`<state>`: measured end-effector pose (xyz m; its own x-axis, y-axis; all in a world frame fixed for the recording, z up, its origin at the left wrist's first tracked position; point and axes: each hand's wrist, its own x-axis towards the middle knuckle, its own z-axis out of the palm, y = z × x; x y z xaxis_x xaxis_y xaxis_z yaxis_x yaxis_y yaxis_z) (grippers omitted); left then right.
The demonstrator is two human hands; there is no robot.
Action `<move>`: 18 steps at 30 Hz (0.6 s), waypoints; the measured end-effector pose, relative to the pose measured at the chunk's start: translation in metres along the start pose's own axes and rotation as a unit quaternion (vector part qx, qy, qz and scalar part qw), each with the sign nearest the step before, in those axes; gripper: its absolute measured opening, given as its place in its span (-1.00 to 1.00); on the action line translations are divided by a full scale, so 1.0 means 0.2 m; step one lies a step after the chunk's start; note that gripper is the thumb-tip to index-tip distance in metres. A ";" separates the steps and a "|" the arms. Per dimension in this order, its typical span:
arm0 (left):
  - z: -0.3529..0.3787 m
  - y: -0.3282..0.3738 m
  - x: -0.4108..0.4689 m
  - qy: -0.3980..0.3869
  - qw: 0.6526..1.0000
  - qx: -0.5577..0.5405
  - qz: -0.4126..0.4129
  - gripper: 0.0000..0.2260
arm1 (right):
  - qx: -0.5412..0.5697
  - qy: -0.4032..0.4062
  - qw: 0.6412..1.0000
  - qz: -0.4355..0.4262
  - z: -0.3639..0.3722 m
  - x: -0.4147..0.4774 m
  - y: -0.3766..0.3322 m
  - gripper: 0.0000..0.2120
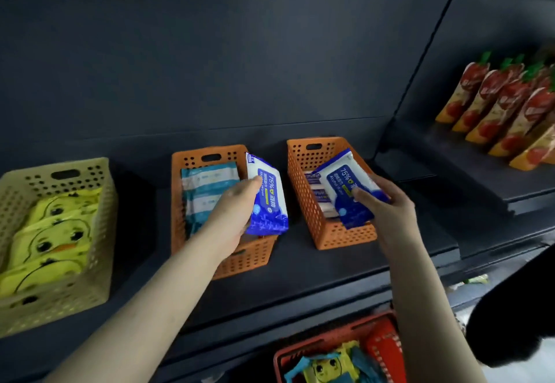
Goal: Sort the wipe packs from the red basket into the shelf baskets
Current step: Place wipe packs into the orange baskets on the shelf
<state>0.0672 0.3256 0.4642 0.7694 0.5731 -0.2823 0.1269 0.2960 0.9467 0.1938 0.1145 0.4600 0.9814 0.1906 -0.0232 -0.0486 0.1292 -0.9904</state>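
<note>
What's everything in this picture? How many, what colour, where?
shelf: one, dark grey, across view.
yellow basket: one, pale yellow, shelf left.
duck packs: several, yellow, inside it.
middle basket: one, orange, shelf centre.
striped packs: few, teal-white, inside it.
right basket: one, orange, right of centre.
stacked packs: few, white-blue, inside it.
left blue pack: one, blue-white, over middle basket's right edge.
right blue pack: one, blue-white, over right basket.
pouches: several, red-orange, far right.
red basket: one, red, below shelf.
mixed packs: few, yellow and teal, inside it.
left hand: grips left blue pack.
right hand: grips right blue pack.
</note>
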 end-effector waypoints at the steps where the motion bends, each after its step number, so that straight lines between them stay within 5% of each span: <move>1: 0.02 0.00 0.08 0.005 1.000 0.019 0.016 -0.89 | -0.026 0.023 0.999 -0.018 0.00 0.10 0.00 -0.67; 5: 0.11 0.01 0.34 0.037 0.996 0.050 0.057 -0.87 | -0.139 0.068 0.987 -0.052 0.02 0.46 0.04 -0.72; 10: 0.17 -0.01 0.57 0.080 0.994 0.016 0.069 -0.86 | -0.343 -0.010 0.937 -0.061 0.11 0.82 0.11 -0.75; 18: 0.22 -0.02 0.81 0.140 0.989 -0.011 0.039 -0.69 | -0.420 -0.101 0.900 0.050 0.31 1.08 0.30 -0.69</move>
<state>0.2185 0.3830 0.4216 0.5729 0.7829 -0.2426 0.0581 0.2565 0.9648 0.3920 0.2237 0.4033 0.9216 0.3450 -0.1779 0.1057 -0.6641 -0.7401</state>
